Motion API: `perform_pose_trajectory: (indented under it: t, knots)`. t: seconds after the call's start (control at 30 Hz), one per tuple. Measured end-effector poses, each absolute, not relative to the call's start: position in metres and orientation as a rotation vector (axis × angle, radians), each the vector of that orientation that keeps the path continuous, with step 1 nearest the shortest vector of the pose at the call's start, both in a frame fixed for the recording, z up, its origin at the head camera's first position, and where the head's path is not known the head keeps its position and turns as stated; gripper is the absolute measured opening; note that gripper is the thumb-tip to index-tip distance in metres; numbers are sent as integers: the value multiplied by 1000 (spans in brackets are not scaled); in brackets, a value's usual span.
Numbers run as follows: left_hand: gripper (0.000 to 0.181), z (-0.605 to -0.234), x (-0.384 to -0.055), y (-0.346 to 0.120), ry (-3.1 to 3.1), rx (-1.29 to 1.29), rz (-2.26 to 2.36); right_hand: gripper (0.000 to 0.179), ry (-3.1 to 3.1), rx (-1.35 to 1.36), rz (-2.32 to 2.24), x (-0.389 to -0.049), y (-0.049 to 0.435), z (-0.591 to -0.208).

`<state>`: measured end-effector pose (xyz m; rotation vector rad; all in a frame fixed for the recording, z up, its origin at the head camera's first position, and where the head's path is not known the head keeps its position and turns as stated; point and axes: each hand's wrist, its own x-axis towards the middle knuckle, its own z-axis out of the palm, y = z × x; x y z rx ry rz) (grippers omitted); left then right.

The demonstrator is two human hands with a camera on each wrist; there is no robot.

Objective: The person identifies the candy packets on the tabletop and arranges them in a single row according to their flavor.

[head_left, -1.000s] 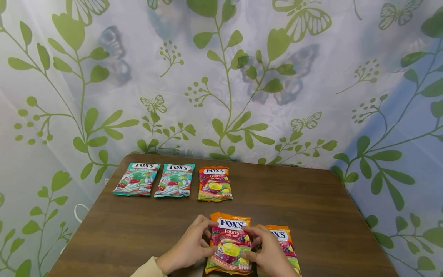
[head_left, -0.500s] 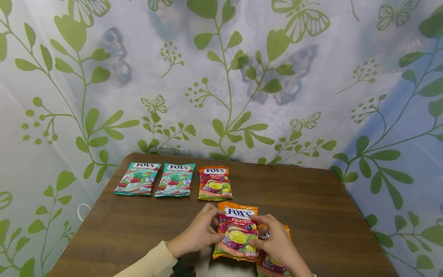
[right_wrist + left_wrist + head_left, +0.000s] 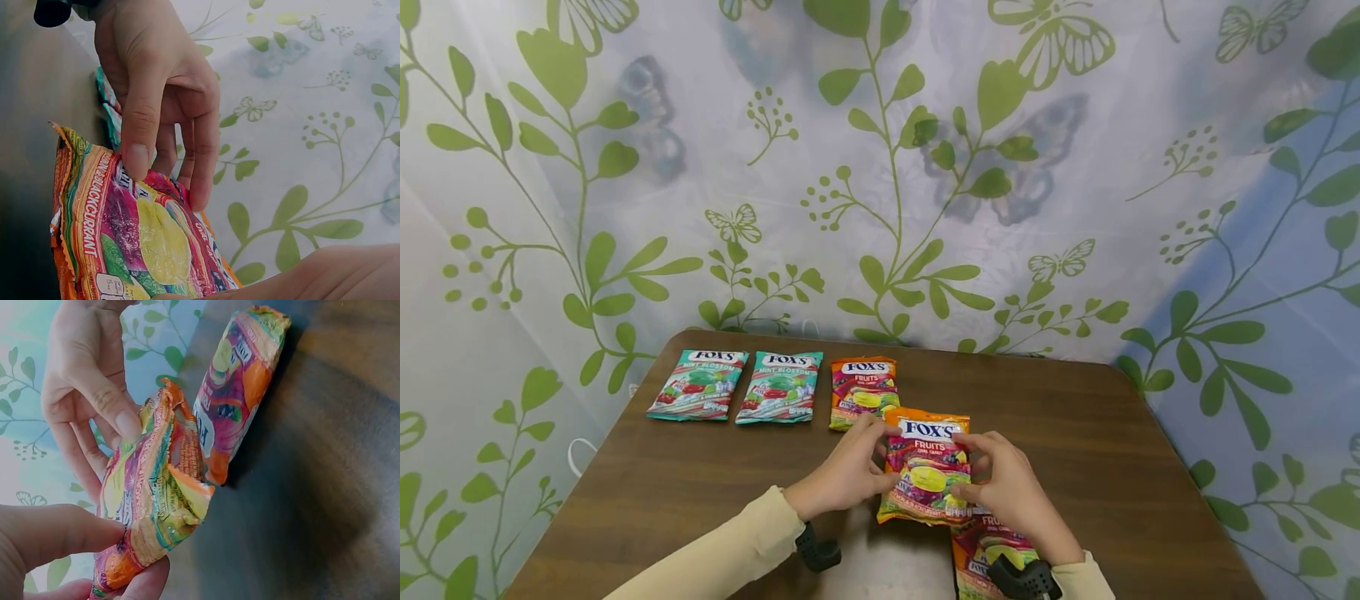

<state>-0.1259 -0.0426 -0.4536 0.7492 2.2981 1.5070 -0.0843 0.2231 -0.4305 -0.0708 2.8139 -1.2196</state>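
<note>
Both hands hold one orange and magenta Fox's Fruits candy bag [image 3: 927, 468] by its two sides, in the middle of the head view. My left hand [image 3: 844, 473] grips its left edge, and my right hand [image 3: 1011, 483] grips its right edge. In the left wrist view a gap shows between the bag [image 3: 140, 500] and the dark table. Partly under the right hand and wrist lies a second Fruits bag [image 3: 985, 550]. Just behind the held bag, a third Fruits bag [image 3: 859, 385] lies flat, its lower right corner overlapped in the head view.
Two teal Fox's Mint Blossom bags, the left one [image 3: 698, 385] and the right one [image 3: 780, 387], lie at the back left of the brown wooden table [image 3: 1037, 408]. A leaf-patterned curtain [image 3: 880, 208] hangs behind the table's far edge.
Both hands have carried the held Fruits bag away from the near edge, toward the back and slightly right. The bags lying on the table have stayed put.
</note>
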Motion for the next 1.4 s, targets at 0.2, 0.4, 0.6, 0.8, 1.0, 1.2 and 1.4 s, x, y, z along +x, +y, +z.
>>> perform_pose_trajectory:
  t: [0.2,0.4,0.6,0.8,1.0,1.2,1.4]
  knots:
    - [58,-453,-139,-33,2337,757,1483,66,2804,-41,-1211,-95,230,-427]
    - [57,-452,-151,-26,2348,773,1492,66,2769,-17,-1264,-107,237,-428]
    - [56,-455,-166,-14,2392,792,1477,67,2734,-10,-1309,-121,249,-432]
    - [56,-452,-183,-3,2442,800,1442,70,2694,-27,-1367,-138,262,-437]
    - [55,-456,-194,5,2446,788,1444,71,2628,-24,-1441,-152,272,-443]
    - [55,-463,-205,11,2481,776,1419,73,2620,-41,-1456,-161,275,-447]
    - [55,-467,-217,18,2505,732,1397,73,2646,-52,-1439,-174,277,-453]
